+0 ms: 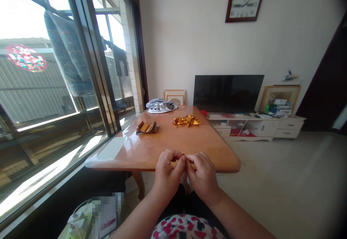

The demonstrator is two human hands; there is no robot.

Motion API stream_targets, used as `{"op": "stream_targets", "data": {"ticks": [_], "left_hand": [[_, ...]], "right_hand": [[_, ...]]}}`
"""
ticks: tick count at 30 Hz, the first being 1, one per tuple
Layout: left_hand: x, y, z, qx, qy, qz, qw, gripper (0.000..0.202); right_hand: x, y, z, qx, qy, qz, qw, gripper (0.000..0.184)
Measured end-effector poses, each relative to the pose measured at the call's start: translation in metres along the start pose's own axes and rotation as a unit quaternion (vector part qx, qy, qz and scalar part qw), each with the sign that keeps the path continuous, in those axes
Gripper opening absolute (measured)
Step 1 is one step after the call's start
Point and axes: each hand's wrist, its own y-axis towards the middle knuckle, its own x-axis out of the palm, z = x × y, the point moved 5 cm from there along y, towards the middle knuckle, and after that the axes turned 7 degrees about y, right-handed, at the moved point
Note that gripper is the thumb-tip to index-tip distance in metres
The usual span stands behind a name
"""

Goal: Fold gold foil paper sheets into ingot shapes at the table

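The curled fingertips (176, 154) of the person's left hand (168, 172) and right hand (202, 174) meet in a tight pinch, thumbs pressed in, gripping a small dark piece (183, 155) that barely shows between them and is too small to make out. Both hands are closed around it and held just off the near edge of a glossy, honey-orange wooden table (173, 152), with the forearms coming up from a lap covered in white fabric with a red heart-like print (187, 228).

Farther along the tabletop, well ahead of the hands, lies a crumpled heap of shiny gold foil (187, 121). To its left sits a flat stack of folded brown and gold paper (146, 127), and near the far end is a rumpled grey and white cloth bundle (162, 105). Past the table stand a black flat-screen television (228, 93) on a low white cabinet (257, 127) and a wooden-framed picture (280, 99) with white boxes in front of it. A small wooden frame (174, 97) leans behind the cloth bundle. A square dark-framed wall clock (244, 4) hangs above, and a long dark-framed window (81, 69) runs along the left side. By the person's left knee, a white object (81, 221) sits partly blurred.
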Motion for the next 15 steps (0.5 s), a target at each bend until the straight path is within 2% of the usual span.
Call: {"op": "stream_targets", "data": {"ticks": [6,15], "left_hand": [[-0.004,0.003,0.005,0.055,0.021,-0.014,0.998,0.012],[0.002,0.002,-0.009,-0.033,-0.050,-0.032,0.998,0.012]], "right_hand": [[0.000,0.000,0.001,0.008,0.012,0.000,1.000,0.012],[0.000,0.000,0.002,0.018,0.035,0.002,0.999,0.012]]}}
